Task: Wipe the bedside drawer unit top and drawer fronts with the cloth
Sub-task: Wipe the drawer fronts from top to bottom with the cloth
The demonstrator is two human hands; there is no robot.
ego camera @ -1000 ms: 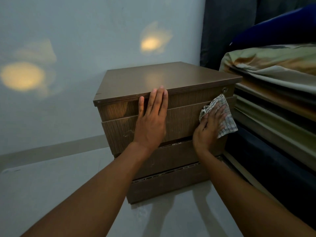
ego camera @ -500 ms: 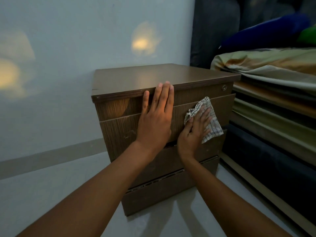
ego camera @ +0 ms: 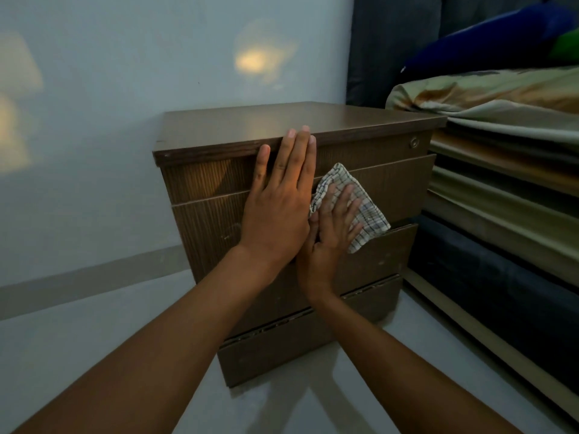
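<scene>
A brown wooden drawer unit (ego camera: 219, 130) stands against the wall, its stacked drawer fronts facing me. My left hand (ego camera: 279, 202) lies flat on the upper drawer fronts, fingertips at the front edge of the top. My right hand (ego camera: 329, 233) presses a checked cloth (ego camera: 366, 214) flat against the second drawer front, just right of the left hand and touching it. The cloth sticks out above and to the right of the fingers.
A bed with folded striped bedding (ego camera: 501, 98) and a dark blue mattress side (ego camera: 488, 277) stands close to the unit's right. A dark headboard (ego camera: 385, 42) rises behind. The pale wall (ego camera: 125, 73) is at the back, light floor (ego camera: 78, 324) on the left.
My right hand has slid the cloth leftward along the drawer front, from the right edge to beside my left hand. The left hand has stayed put.
</scene>
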